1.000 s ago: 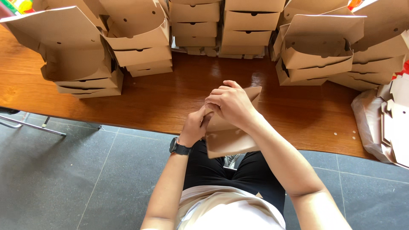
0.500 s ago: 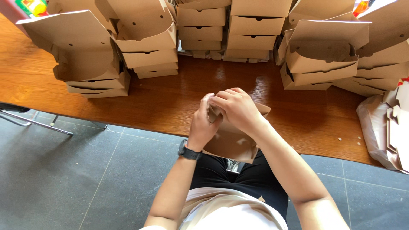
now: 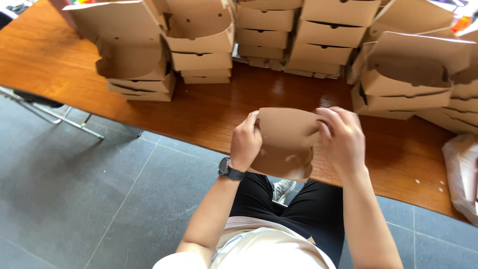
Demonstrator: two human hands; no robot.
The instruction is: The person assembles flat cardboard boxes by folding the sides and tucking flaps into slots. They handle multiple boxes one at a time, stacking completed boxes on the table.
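Two hands closed on one brown cardboard box (image 3: 286,142), left hand (image 3: 245,142) gripping its left edge, right hand (image 3: 342,139) its right edge

Free room: bare desk (image 3: 209,112) strip between the hands and the stacks.
Obstacles: stacked cardboard boxes (image 3: 199,45) behind; plastic bag (image 3: 460,169) right.

Both hands raised side by side, left hand (image 3: 245,141) & right hand (image 3: 342,138) fingers curled, wrists bent fwd.

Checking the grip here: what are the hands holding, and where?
Both hands hold one brown cardboard box: left hand on its left edge, right hand on its right edge.
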